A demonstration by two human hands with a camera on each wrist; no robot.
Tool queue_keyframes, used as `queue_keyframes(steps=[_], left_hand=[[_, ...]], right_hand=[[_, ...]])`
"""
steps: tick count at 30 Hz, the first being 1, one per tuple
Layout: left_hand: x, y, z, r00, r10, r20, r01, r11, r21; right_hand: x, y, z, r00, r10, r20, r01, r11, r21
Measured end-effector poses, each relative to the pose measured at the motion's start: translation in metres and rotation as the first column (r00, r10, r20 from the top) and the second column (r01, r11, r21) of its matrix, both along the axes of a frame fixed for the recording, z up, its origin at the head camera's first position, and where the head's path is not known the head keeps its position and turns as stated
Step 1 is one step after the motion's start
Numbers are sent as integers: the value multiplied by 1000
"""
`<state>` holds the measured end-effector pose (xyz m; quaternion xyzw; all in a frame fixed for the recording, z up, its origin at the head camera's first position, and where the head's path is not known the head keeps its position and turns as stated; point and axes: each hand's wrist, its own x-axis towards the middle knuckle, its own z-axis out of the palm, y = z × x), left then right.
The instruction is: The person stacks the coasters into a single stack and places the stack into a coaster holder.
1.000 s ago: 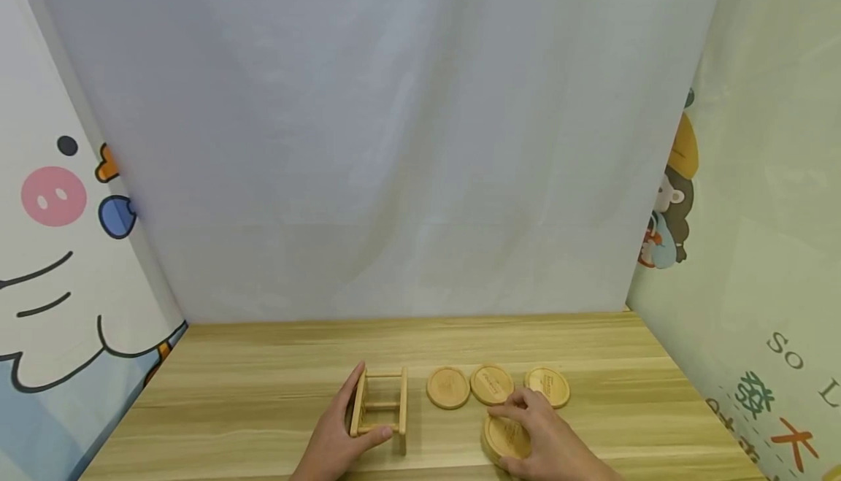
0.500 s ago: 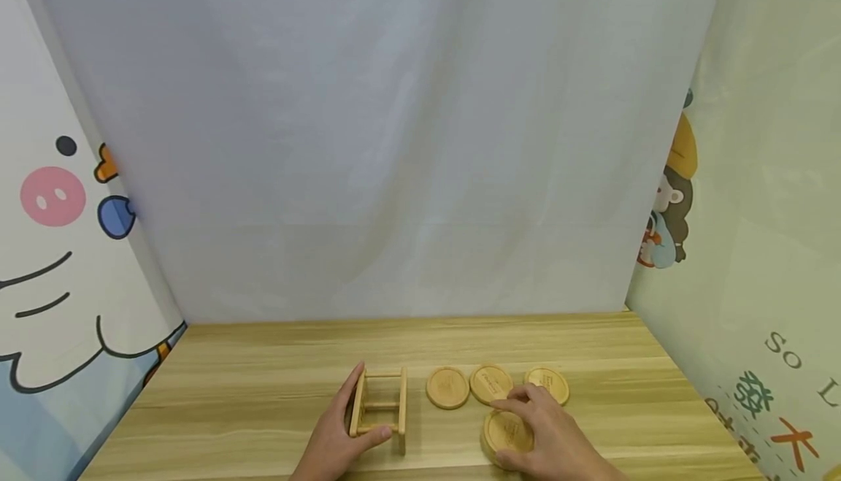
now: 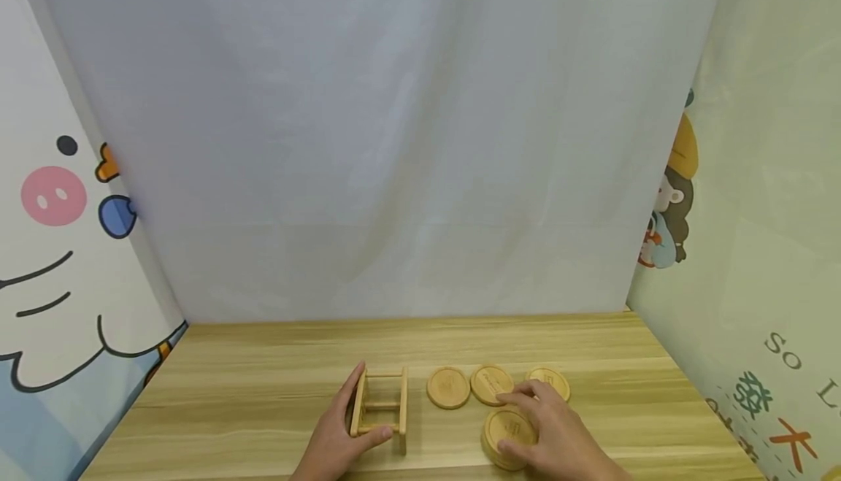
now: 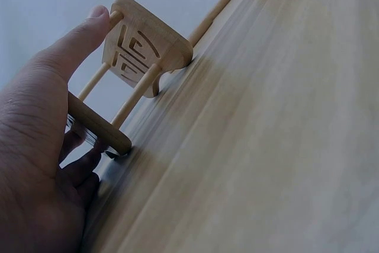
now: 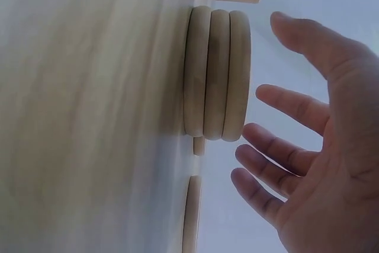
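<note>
My left hand [image 3: 333,433] grips a small wooden coaster rack [image 3: 403,404], thumb over a rod at the near side and fingers behind its left panel. In the left wrist view, the rack's far panel [image 4: 142,45] shows a cut-out pattern, and the rods join it to the nearer panel. A stack of three round wooden coasters [image 5: 217,75] stands on the table to the right of the rack. Beside and over that stack is my right hand [image 5: 320,122], its fingers spread and relaxed, with nothing between them. The top coaster [image 3: 507,430] bears engraved marks.
Three single coasters lie in a row behind the stack: a left one [image 3: 448,387], a middle one [image 3: 490,384] and a right one [image 3: 550,379], partly covered by the right hand. The wood-grain table [image 3: 263,364] ends at a pale cloth [image 3: 394,174].
My right hand has let go of the stack's edges and moved slightly up and right, uncovering more of the top coaster. The left hand and rack have stayed put.
</note>
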<state>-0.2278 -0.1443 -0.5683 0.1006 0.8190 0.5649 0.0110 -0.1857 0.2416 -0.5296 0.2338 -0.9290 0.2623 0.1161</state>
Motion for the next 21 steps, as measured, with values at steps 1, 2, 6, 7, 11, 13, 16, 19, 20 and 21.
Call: queue_keyframes(steps=[1, 2, 6, 7, 11, 13, 16, 19, 20, 21], left_hand=[[0, 0, 0, 1000, 0, 0, 0, 1000, 1], [0, 0, 0, 1000, 0, 0, 0, 1000, 3], [1, 0, 2, 1000, 0, 2, 0, 1000, 3], [1, 1, 2, 1000, 1, 3, -1, 1000, 4], [1, 1, 3, 1000, 1, 9, -1, 1000, 5], [1, 0, 3, 1000, 2, 11, -2, 1000, 3], [2, 0, 4, 1000, 3, 8, -3, 1000, -5], [3, 0, 4, 1000, 2, 0, -2, 1000, -10], [3, 0, 4, 1000, 2, -2, -2, 1000, -11], [3, 0, 5, 1000, 2, -3, -2, 1000, -9]], right_hand=[[0, 0, 0, 1000, -4, 3, 4, 1000, -5], [-1, 0, 0, 1000, -11, 3, 11, 1000, -11], [-1, 1, -1, 999, -49, 2, 49, 998, -31], [-1, 1, -2, 998, -61, -1, 61, 998, -33], [-2, 2, -4, 994, -106, -13, 105, 993, -52], [-4, 2, -4, 992, -124, -23, 123, 990, -69], [-5, 3, -2, 986, -159, -44, 154, 983, -96], [-8, 4, -1, 978, -191, -82, 183, 978, -98], [-9, 4, 0, 976, -199, -93, 190, 977, -98], [-10, 5, 0, 973, -208, -101, 198, 975, -96]])
